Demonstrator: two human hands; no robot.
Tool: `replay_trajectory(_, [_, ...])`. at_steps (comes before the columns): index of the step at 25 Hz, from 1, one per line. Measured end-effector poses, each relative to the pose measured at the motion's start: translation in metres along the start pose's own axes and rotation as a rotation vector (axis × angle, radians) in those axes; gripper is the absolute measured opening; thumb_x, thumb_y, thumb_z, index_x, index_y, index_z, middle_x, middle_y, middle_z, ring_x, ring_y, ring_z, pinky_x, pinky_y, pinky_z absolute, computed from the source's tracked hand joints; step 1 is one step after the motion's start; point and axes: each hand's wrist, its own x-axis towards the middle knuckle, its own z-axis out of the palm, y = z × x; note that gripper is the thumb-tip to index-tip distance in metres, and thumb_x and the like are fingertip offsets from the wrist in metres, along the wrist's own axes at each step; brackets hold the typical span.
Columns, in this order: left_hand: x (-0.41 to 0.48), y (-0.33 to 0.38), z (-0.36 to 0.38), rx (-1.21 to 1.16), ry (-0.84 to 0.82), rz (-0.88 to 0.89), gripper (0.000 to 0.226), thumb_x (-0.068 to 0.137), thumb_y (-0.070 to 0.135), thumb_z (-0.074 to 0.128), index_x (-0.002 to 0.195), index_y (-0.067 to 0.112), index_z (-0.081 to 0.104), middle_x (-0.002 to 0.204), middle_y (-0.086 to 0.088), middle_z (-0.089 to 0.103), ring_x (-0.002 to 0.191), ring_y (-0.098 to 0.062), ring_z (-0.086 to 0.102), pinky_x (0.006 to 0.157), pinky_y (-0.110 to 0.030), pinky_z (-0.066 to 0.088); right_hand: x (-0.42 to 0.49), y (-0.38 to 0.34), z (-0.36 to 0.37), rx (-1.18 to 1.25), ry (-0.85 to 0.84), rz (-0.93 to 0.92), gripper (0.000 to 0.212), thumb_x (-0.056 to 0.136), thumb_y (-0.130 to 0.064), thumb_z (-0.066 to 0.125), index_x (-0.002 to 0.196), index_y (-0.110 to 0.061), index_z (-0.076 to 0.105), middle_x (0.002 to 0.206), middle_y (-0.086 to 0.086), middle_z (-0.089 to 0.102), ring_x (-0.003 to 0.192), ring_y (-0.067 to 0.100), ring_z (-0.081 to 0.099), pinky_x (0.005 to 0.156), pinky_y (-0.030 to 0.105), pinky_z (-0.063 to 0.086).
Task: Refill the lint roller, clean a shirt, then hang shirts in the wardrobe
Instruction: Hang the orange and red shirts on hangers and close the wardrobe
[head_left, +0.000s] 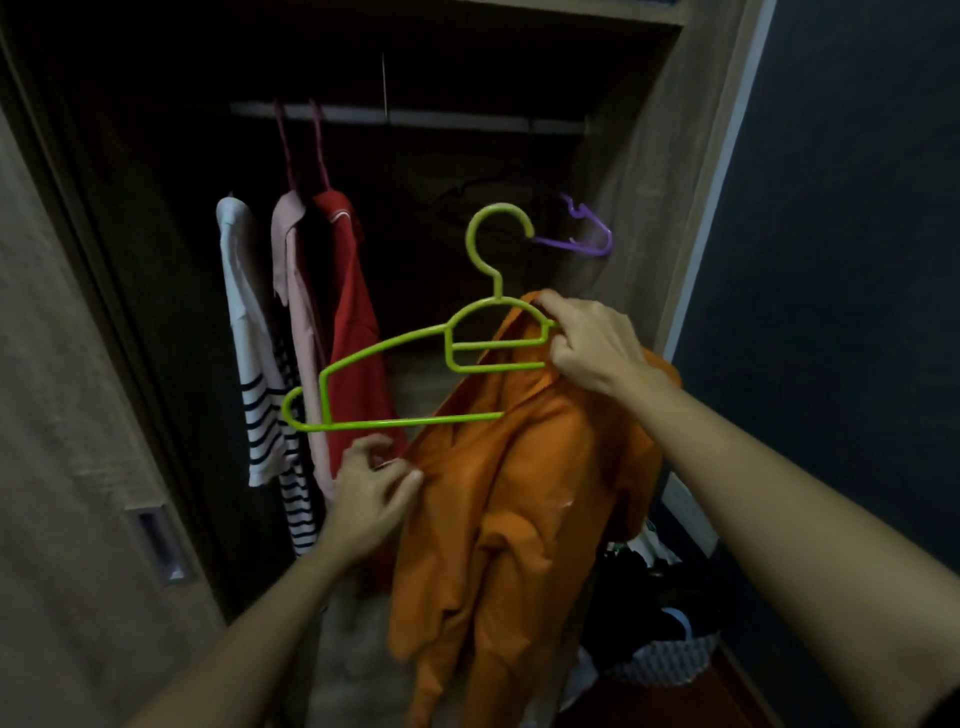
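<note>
An orange shirt (514, 493) hangs half-draped over the right end of a lime-green plastic hanger (384, 345), in front of the open wardrobe. My right hand (589, 345) grips the hanger's right shoulder together with the shirt's collar. My left hand (371, 493) pinches the shirt's left edge just below the hanger's bottom bar. The hanger's left arm and hook are bare. Inside the wardrobe a rail (410, 117) runs across the top.
Three garments hang at the rail's left: a white striped top (249, 353), a pink shirt (293, 291) and a red shirt (356, 322). A purple hanger (587, 234) sits at the right. Wardrobe door (67, 415) at left; dark wall (841, 260) and a basket (670, 660) of clothes at right.
</note>
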Motion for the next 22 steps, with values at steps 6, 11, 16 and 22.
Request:
replay_trajectory(6, [0.021,-0.068,-0.049,0.067,-0.388,0.06,0.046,0.081,0.069,0.026,0.09,0.035,0.057,0.088,0.003,0.05,0.081,-0.01,0.052,0.077,-0.029,0.043,-0.024,0.027,0.034,-0.178,-0.266,-0.063,0.041,0.089,-0.025,0.04,0.13,-0.028,0.043,0.111,0.009,0.061,0.092,0.026,0.06,0.072,0.035,0.05])
replay_trajectory(11, [0.043,-0.056,-0.081,-0.02,-0.2,0.17,0.02,0.084,0.047,0.039,0.07,0.035,0.047,0.069,0.002,0.056,0.07,-0.011,0.051,0.061,-0.028,0.041,-0.019,0.034,0.041,-0.256,-0.33,-0.112,0.042,0.089,-0.024,0.039,0.131,-0.029,0.043,0.113,0.009,0.061,0.096,0.028,0.06,0.074,0.037,0.051])
replay_trajectory(16, [0.07,-0.003,-0.084,-0.035,-0.257,0.282,0.035,0.095,0.048,0.035,0.11,0.019,0.049,0.099,0.008,0.055,0.086,-0.005,0.053,0.075,-0.02,0.04,-0.007,0.004,0.04,0.152,-0.25,0.105,0.046,0.079,-0.023,0.04,0.124,-0.031,0.047,0.093,0.008,0.062,0.081,0.027,0.058,0.066,0.033,0.044])
replay_trajectory(22, [0.077,-0.009,-0.103,-0.17,-0.141,0.072,0.027,0.091,0.02,0.057,0.098,0.045,0.05,0.087,0.017,0.058,0.079,0.005,0.057,0.069,-0.018,0.041,-0.012,0.0,0.04,0.577,-0.228,0.173,0.043,0.077,-0.036,0.038,0.12,-0.041,0.042,0.078,-0.002,0.061,0.072,0.017,0.058,0.077,0.041,0.047])
